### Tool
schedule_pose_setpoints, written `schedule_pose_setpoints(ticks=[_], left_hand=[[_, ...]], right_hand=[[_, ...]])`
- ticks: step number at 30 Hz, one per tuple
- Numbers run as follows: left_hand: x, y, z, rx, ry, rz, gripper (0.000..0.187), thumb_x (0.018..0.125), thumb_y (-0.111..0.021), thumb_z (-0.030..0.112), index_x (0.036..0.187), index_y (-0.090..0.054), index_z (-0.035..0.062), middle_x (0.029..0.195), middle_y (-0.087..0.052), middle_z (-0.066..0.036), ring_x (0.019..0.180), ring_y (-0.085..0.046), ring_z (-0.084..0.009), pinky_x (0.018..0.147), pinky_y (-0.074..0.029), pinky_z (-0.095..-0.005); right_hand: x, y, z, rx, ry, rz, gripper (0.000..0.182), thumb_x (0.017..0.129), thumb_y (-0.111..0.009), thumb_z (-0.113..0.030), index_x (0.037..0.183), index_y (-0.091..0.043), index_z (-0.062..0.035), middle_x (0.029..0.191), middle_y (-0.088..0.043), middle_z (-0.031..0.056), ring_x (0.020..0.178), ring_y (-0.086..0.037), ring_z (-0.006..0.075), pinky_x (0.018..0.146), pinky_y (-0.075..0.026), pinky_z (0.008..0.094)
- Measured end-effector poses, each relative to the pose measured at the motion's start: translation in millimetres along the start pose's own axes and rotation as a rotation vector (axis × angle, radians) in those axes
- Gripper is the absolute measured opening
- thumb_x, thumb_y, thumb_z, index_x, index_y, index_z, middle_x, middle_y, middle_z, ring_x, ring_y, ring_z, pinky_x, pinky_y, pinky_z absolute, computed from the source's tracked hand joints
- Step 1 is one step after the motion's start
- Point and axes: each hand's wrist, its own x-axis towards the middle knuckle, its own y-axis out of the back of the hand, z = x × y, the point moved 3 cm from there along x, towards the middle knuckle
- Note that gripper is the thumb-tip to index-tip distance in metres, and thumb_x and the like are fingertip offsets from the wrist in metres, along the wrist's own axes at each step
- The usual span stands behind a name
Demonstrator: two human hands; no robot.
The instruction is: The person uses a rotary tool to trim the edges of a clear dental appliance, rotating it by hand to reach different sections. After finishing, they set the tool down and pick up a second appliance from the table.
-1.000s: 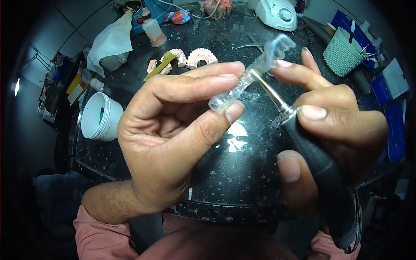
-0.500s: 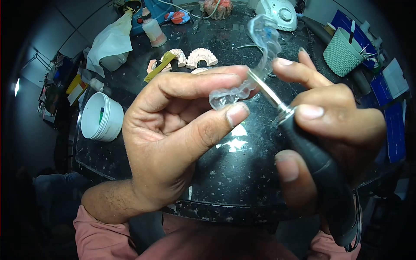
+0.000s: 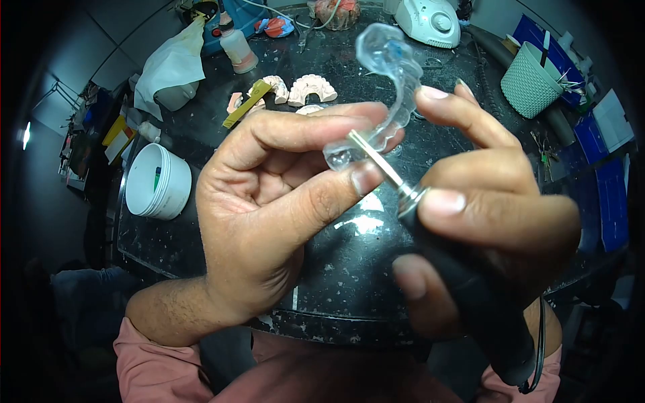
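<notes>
A clear plastic dental tray [image 3: 402, 87] with a small blue mark is pinched at its lower left end between the thumb and fingers of my left hand [image 3: 269, 195]. My right hand [image 3: 497, 195] is wrapped round a black rotary handpiece [image 3: 470, 282] with a cable at its rear. The handpiece's thin metal tip [image 3: 376, 158] lies over the tray's near end, close to my left thumb and index finger; whether it touches is hard to tell. One right fingertip rests by the tray's far arm.
Behind my left hand are plaster dental models [image 3: 312, 89] and a yellowish strip [image 3: 246, 104]. A white tub [image 3: 176, 185] stands left, a bottle [image 3: 238, 51] at the back, a white control unit [image 3: 430, 21] behind the tray, a green basket [image 3: 531, 82] right.
My right hand and the handpiece have moved left, bringing the metal tip from the tray's middle to its near end. The tray's far end has tilted left.
</notes>
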Motion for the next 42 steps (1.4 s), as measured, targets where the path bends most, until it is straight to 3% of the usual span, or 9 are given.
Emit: schedule_pose_setpoints(ticks=[11,14,19,22,26,30,33,35,42], left_hand=[[-0.8,-3.4,-1.1,0.019,-0.009,0.015,0.028,0.082,-0.06,-0.006,0.108,-0.054,0.0015,0.118,-0.058,-0.024,0.111,-0.059,-0.0323,0.097,-0.047,-0.0414],[-0.3,-1.7,-1.1,0.04,-0.023,0.003,0.028,0.082,-0.06,-0.005,0.109,-0.054,0.0014,0.118,-0.059,-0.024,0.112,-0.059,-0.0312,0.095,-0.049,-0.0401],[-2.2,-4.7,0.0,-0.007,-0.019,-0.01,0.027,0.082,-0.061,-0.005,0.108,-0.054,0.0011,0.117,-0.059,-0.023,0.111,-0.06,-0.0297,0.095,-0.049,-0.0402],[-1.3,-5.1,-0.6,0.041,0.011,0.055,0.028,0.083,-0.06,-0.004,0.109,-0.054,0.0018,0.116,-0.059,-0.023,0.107,-0.062,-0.0291,0.096,-0.048,-0.0411],[-1.8,-6.9,0.1,-0.071,0.037,-0.015,0.029,0.082,-0.059,-0.004,0.111,-0.054,0.0024,0.113,-0.061,-0.021,0.102,-0.063,-0.0273,0.098,-0.047,-0.0427],[-1.1,-10.1,-2.1,-0.142,0.145,-0.04,0.029,0.081,-0.059,-0.004,0.109,-0.053,0.0006,0.111,-0.061,-0.02,0.102,-0.062,-0.0259,0.097,-0.048,-0.0429],[-0.3,-10.4,-4.6,-0.049,0.146,-0.045,0.028,0.081,-0.06,-0.003,0.109,-0.053,-0.0014,0.11,-0.062,-0.019,0.101,-0.063,-0.0249,0.095,-0.049,-0.0415],[-0.5,-11.4,-0.1,0.032,0.113,-0.05,0.028,0.081,-0.06,-0.002,0.109,-0.053,-0.0025,0.109,-0.062,-0.019,0.1,-0.064,-0.0245,0.094,-0.051,-0.0405],[-1.7,-10.9,4.7,0.119,0.252,0.012,0.027,0.085,-0.058,0.004,0.11,-0.053,-0.0044,0.103,-0.063,-0.021,0.089,-0.067,-0.0265,0.083,-0.055,-0.039]], right_hand=[[-4.9,-1.6,0.7,0.077,-0.085,0.08,0.042,0.081,-0.072,-0.033,0.107,-0.046,-0.0132,0.089,-0.056,0.0092,0.107,-0.056,0.0447,0.101,-0.03,0.065],[0.4,1.2,-6.8,-0.018,-0.062,-0.093,0.042,0.082,-0.071,-0.033,0.108,-0.045,-0.0125,0.086,-0.055,0.0095,0.104,-0.058,0.0439,0.1,-0.032,0.0648],[-2.4,0.0,-5.2,0.022,-0.138,0.028,0.041,0.08,-0.073,-0.031,0.108,-0.047,-0.0155,0.088,-0.056,0.0076,0.11,-0.055,0.0434,0.103,-0.028,0.0654],[0.2,11.4,1.8,-0.077,-0.023,-0.337,0.053,0.076,-0.077,-0.031,0.117,-0.044,-0.0255,0.096,-0.063,0.008,0.114,-0.052,0.0442,0.106,-0.021,0.0657],[-5.3,13.6,11.1,0.225,-0.158,0.248,0.036,0.097,-0.05,-0.029,0.125,-0.038,-0.0094,0.101,-0.064,0.0193,0.107,-0.06,0.0341,0.104,-0.033,0.0526],[-6.1,5.4,10.0,0.528,-0.609,0.263,0.044,0.084,-0.063,-0.004,0.123,-0.042,-0.0047,0.105,-0.061,0.0173,0.101,-0.061,0.0228,0.088,-0.051,0.0361],[-5.7,-0.3,9.0,0.525,-0.727,0.349,0.045,0.083,-0.064,-0.004,0.123,-0.042,-0.0053,0.103,-0.061,0.0149,0.098,-0.062,0.0217,0.085,-0.052,0.0357],[4.8,-1.7,-5.3,0.688,-0.645,0.386,0.047,0.081,-0.064,0.001,0.122,-0.042,-0.0055,0.104,-0.058,0.0126,0.096,-0.062,0.021,0.086,-0.052,0.0352],[-6.4,0.4,7.3,0.239,-0.516,0.29,0.046,0.079,-0.066,0.004,0.119,-0.045,-0.005,0.104,-0.057,0.0117,0.095,-0.061,0.0197,0.092,-0.049,0.0352]])
